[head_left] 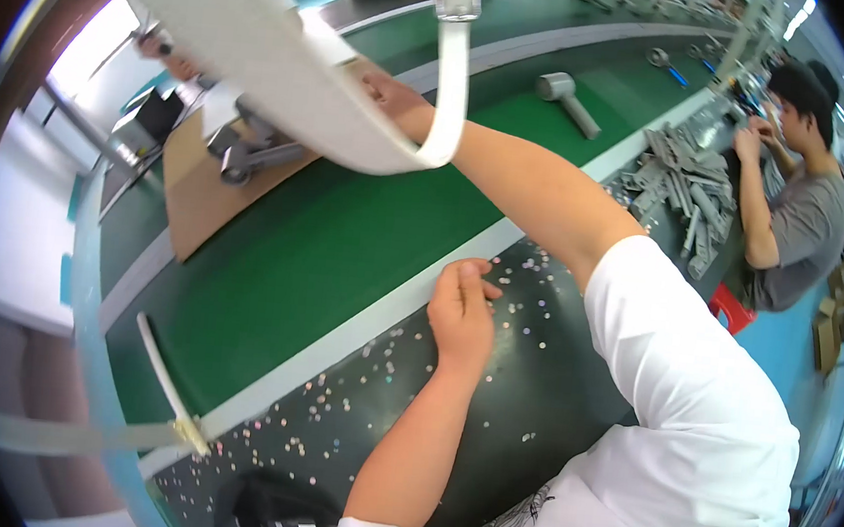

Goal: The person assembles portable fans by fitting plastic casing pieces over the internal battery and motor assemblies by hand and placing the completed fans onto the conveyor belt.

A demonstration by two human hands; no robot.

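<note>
My left hand (pixel 464 302) is over the near edge of the dark worktop (pixel 573 377), beside the green conveyor belt (pixel 292 262). Its fingers are curled in, and whatever they may hold is hidden. Across the belt stretches my right arm, its hand (pixel 401 106) at the far side. A white looped strap (pixel 452 95) hangs in front of that hand and hides most of its fingers. Left of it, grey hair-dryer-shaped housings (pixel 260 159) lie on a brown cardboard sheet (pixel 191 203). Another such grey housing (pixel 569 101) rests on the belt to the right of my arm.
Small round pale bits (pixel 315 395) are scattered over the worktop. A heap of grey parts (pixel 685 186) lies at the right, before a seated co-worker (pixel 809 197). A black device (pixel 284 522) stands at the lower edge. A pale rod (pixel 167 372) sticks up at left.
</note>
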